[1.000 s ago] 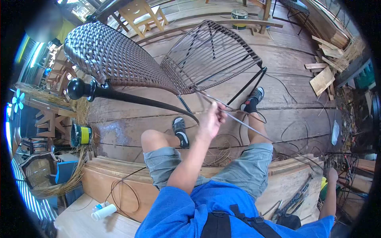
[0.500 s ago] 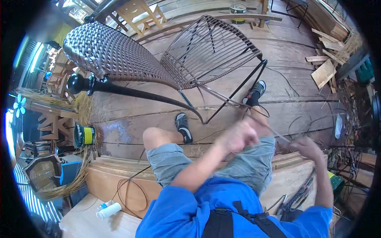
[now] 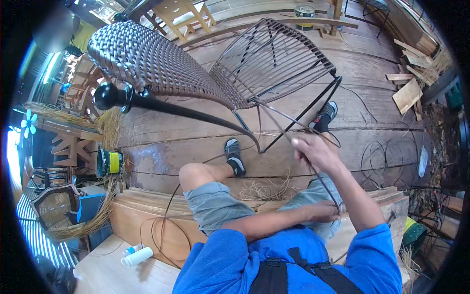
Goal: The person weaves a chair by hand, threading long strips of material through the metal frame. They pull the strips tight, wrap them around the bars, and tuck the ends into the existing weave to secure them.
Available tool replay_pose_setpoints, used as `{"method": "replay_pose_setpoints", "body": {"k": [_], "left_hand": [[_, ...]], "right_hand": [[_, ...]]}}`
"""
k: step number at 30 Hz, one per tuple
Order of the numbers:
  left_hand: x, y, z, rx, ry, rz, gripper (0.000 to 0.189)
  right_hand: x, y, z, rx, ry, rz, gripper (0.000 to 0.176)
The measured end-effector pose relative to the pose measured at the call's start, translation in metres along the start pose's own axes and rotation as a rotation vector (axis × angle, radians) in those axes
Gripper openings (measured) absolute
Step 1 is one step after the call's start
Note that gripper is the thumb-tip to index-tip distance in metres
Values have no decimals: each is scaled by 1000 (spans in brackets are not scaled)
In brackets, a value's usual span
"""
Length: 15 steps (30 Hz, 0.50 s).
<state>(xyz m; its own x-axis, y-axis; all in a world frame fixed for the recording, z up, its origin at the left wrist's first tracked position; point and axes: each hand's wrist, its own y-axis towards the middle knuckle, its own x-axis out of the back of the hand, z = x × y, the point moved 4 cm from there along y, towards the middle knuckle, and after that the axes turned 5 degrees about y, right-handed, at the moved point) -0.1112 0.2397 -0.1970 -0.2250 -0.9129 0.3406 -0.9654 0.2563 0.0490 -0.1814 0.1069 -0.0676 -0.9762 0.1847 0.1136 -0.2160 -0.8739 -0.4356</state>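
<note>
A chair (image 3: 161,66) with a black frame stands tilted in front of me, its back closely woven in brown. Across its seat (image 3: 281,63) run spaced strands, with tighter weave near the back. From the seat's near corner a long brown weaving strand (image 3: 271,116) stretches toward me. My right hand (image 3: 313,149) is closed on this strand above my knee. Lower down, over my thigh, my left hand (image 3: 323,211) is closed round the strand's further length, its fingertips partly hidden. A second length of strand (image 3: 306,126) loops past my right shin.
Stacked boards (image 3: 147,210) lie under my legs. A white bottle (image 3: 137,257) rests at the left beside a coil of strand (image 3: 164,235). A green and yellow bucket (image 3: 108,162) stands left, wood scraps (image 3: 407,95) lie at right, and loose strand coils (image 3: 384,159) are on the floor.
My right hand has moved from the far right up and left onto the strand near the chair. My left hand has dropped down and right to my thigh. The view has shifted slightly.
</note>
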Motion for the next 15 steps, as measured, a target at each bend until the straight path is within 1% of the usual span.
{"method": "replay_pose_setpoints", "body": {"k": [1,2,3,4,5,6,7,8,9,10,11,12,13,14,15], "left_hand": [[5,-3,-8,-175,-22,-73,36],[11,-3,4,-36,90,19,43],[39,-5,-4,231,-177,51,44],[70,-9,-12,490,-438,83,46],[102,-10,-20,409,-616,-48,45],[128,-10,-22,326,-791,-179,45],[143,-11,-7,250,-974,-285,38],[174,-19,-25,184,-1134,-379,31],[189,-22,-12,134,-1206,-496,32],[203,-29,-4,117,-1338,-608,28],[215,-34,15,63,-1344,-655,23],[226,-40,25,89,-1367,-736,23],[233,-46,32,115,-1387,-815,24],[233,-50,40,97,-1413,-871,25],[234,-51,50,75,-1436,-924,27]], "right_hand": [[6,-3,2,41,-64,-82,29],[15,-9,-1,77,-131,-164,29],[26,-17,-6,108,-197,-247,30],[41,-34,-19,100,-232,-219,31],[59,-59,-35,93,-269,-189,33],[70,-86,-37,118,-306,-166,31],[88,-114,-58,-186,-286,-179,29],[105,-137,-82,-135,-301,-178,28],[125,-162,-117,-291,-249,-236,27],[137,-191,-135,-433,-60,-331,25],[155,-219,-166,-439,-108,-410,22],[175,-243,-194,-443,-155,-488,21],[191,-261,-206,-544,-243,-533,23],[210,-283,-219,-647,-331,-581,25],[244,-305,-266,-654,-669,-536,26]]}}
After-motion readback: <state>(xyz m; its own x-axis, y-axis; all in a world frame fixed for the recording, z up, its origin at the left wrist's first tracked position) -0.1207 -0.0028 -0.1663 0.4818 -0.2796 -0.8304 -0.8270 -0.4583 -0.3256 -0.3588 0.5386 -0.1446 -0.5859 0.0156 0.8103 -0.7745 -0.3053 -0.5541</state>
